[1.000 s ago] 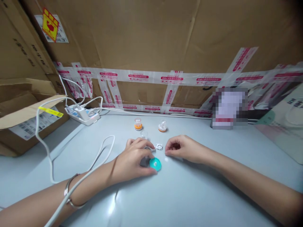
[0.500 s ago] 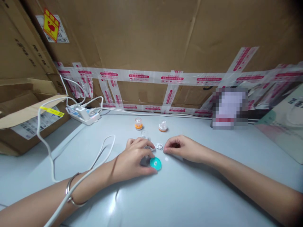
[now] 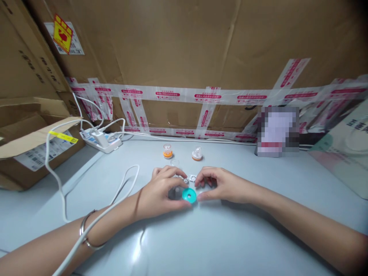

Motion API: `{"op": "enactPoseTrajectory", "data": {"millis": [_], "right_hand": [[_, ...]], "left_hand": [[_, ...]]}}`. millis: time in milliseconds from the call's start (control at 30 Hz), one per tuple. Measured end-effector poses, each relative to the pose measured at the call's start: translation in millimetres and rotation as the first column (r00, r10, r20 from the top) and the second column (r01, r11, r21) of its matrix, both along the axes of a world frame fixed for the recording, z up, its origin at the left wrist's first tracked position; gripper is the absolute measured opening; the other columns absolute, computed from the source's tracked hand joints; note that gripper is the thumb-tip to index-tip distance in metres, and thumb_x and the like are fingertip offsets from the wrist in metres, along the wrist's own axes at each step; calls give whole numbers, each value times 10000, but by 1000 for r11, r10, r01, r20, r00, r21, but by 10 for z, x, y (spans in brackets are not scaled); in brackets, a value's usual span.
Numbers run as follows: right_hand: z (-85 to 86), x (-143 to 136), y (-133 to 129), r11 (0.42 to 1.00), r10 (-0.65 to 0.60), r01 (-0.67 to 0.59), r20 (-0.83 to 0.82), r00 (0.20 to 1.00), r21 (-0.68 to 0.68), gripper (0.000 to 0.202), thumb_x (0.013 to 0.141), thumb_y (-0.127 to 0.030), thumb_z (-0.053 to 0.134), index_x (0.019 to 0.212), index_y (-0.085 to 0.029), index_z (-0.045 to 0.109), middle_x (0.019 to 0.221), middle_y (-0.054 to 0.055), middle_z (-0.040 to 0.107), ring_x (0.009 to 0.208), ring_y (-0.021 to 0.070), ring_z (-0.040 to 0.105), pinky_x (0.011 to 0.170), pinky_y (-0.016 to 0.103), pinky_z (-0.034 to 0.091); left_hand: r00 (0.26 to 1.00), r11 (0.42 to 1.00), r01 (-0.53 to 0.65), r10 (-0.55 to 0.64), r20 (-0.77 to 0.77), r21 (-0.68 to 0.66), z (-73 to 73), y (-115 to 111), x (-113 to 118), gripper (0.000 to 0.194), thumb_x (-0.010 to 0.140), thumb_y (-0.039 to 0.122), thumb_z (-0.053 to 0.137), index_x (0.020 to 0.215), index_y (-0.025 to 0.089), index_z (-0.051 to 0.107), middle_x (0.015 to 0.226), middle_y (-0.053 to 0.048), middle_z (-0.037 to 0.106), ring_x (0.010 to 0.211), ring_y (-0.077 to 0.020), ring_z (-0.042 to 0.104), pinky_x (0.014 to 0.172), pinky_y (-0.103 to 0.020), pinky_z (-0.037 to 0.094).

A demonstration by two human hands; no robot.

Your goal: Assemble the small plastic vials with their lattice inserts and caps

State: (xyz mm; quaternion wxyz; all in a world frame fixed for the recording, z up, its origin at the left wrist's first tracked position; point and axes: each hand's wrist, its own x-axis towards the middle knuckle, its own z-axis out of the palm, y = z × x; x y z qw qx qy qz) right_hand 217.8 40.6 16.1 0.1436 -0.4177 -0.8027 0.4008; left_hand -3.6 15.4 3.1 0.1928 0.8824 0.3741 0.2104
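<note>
A round teal disc (image 3: 189,195) with a small hub at its centre is held by its edge between the thumb and a finger of my left hand (image 3: 166,189). Just right of it, my right hand (image 3: 217,184) has its thumb and fingers apart around a small clear piece (image 3: 201,194) on the table. A white openwork part (image 3: 192,178) lies between the hands, behind the disc. More small white pieces are partly hidden by my left fingers. Behind that hand is a clear cup-like piece (image 3: 174,164).
Farther back stand an orange-and-clear capsule (image 3: 168,151) and a clear one with a brown base (image 3: 197,154). A power strip (image 3: 103,143), an open carton (image 3: 11,165) and a phone-like blurred object (image 3: 274,132) line the back. A white cable (image 3: 94,226) crosses my left forearm.
My right hand has opened its thumb and fingers and the thumb has come down towards the disc. The disc has tilted slightly in my left hand, showing a darker centre.
</note>
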Motion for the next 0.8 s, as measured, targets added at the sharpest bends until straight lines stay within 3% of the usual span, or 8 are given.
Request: {"op": "enactPoseTrajectory", "data": {"millis": [133, 233, 300, 400, 567, 700, 800], "right_hand": [[31, 17, 50, 994, -104, 103, -45, 994, -34, 318, 664, -447, 681, 830, -177, 644, 685, -18, 543, 631, 114, 434, 573, 230, 351], [-2, 15, 81, 981, -192, 190, -95, 977, -29, 280, 737, -443, 603, 755, -165, 629, 647, -21, 530, 606, 108, 441, 568, 233, 346], [-59, 10, 95, 974, -221, 226, -107, 969, 35, 264, 760, -420, 574, 720, -163, 620, 629, -22, 525, 589, 108, 440, 554, 233, 342], [-170, 20, 127, 935, -266, 290, -138, 954, 203, 213, 775, -355, 549, 697, -166, 609, 618, -23, 505, 573, 110, 424, 540, 236, 330], [-303, 88, 179, 887, -331, 374, -193, 924, 272, 187, 788, -317, 518, 691, -167, 574, 658, -10, 503, 607, 122, 424, 573, 250, 333], [-326, 119, 161, 883, -354, 402, -218, 909, 241, 212, 777, -344, 529, 659, -171, 560, 622, -18, 482, 589, 122, 410, 565, 252, 327], [-328, 124, 152, 879, -385, 437, -255, 887, 192, 242, 762, -380, 549, 640, -171, 552, 609, -21, 481, 587, 123, 411, 569, 254, 333]], "left_hand": [[998, 997, 21, -25, 50, 71, 107, 24, -67, 245, 714, 337, 672, 921, 215, 623, 1063, -37, 550, 993, -206, 492, 852, -342, 295], [964, 966, 260, -260, -54, 1, 210, 36, -137, 274, 624, 325, 734, 827, 179, 621, 862, -7, 557, 797, -150, 524, 766, -285, 350], [921, 934, 353, -357, -156, -52, 254, 32, -171, 293, 587, 330, 762, 789, 172, 621, 820, 1, 552, 751, -137, 517, 738, -265, 364], [905, 939, 340, -340, -256, -49, 269, 19, -191, 330, 575, 346, 771, 808, 173, 614, 860, -11, 557, 780, -152, 506, 739, -263, 372], [900, 942, 333, -330, -286, -40, 253, 18, -212, 363, 601, 435, 742, 808, 176, 593, 859, -19, 548, 785, -164, 498, 729, -265, 385], [914, 930, 362, -367, -175, -62, 262, 76, -263, 367, 650, 457, 713, 849, 168, 606, 845, -31, 568, 782, -160, 508, 756, -269, 398], [942, 939, 332, -335, -30, -87, 247, 148, -269, 259, 736, 395, 653, 841, 160, 625, 791, -36, 578, 743, -148, 513, 712, -257, 415]]}}
